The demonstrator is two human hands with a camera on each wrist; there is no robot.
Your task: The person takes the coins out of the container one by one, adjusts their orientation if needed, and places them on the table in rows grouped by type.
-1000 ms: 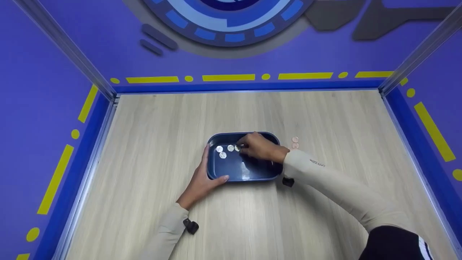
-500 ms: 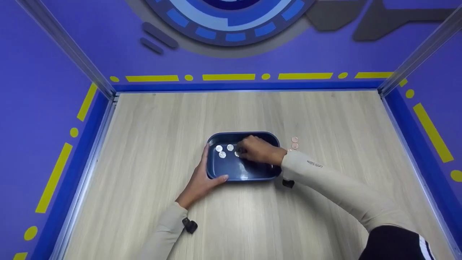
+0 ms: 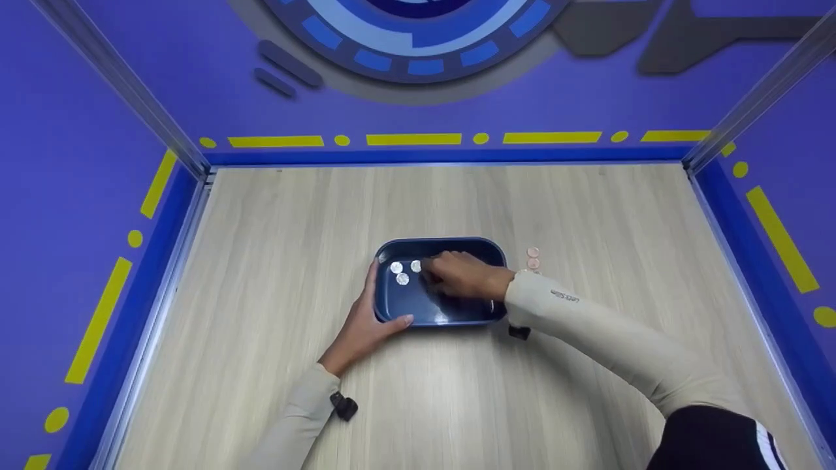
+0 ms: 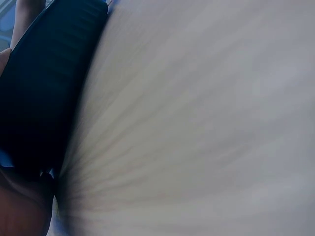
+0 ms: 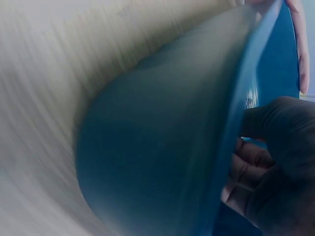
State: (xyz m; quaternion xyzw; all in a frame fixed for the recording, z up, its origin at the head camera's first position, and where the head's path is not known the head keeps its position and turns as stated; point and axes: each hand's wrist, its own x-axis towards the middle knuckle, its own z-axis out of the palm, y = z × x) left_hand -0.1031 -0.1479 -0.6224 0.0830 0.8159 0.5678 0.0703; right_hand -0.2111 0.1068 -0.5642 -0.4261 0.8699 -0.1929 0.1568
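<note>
A dark blue rectangular tray [image 3: 418, 313] sits on the table, its left end held by my left hand [image 3: 362, 326], thumb along the front rim. In the left wrist view the tray's outer wall [image 4: 54, 73] rises beside part of that hand [image 4: 22, 206]. Three silver coins [image 3: 402, 279] show in the tray's left part. My right hand [image 3: 464, 274] reaches inside just right of them, fingers curled and pointing down; I cannot tell if a coin is between them. Over the near rim, the right wrist view shows its thumb and bent fingers [image 5: 246, 172] beside a shiny coin [image 5: 251, 98].
Copper-coloured coins [image 3: 533, 252] lie on the wooden table [image 3: 294, 248] to the right of the tray, partly behind the right sleeve [image 3: 588, 320]. Blue panels [image 3: 418, 117] enclose the table at the back and both sides.
A fourth silver coin by the right fingertips shifted toward the tray's front and is now hidden by the hand. The right hand moved slightly nearer the front. The left hand and tray stay put.
</note>
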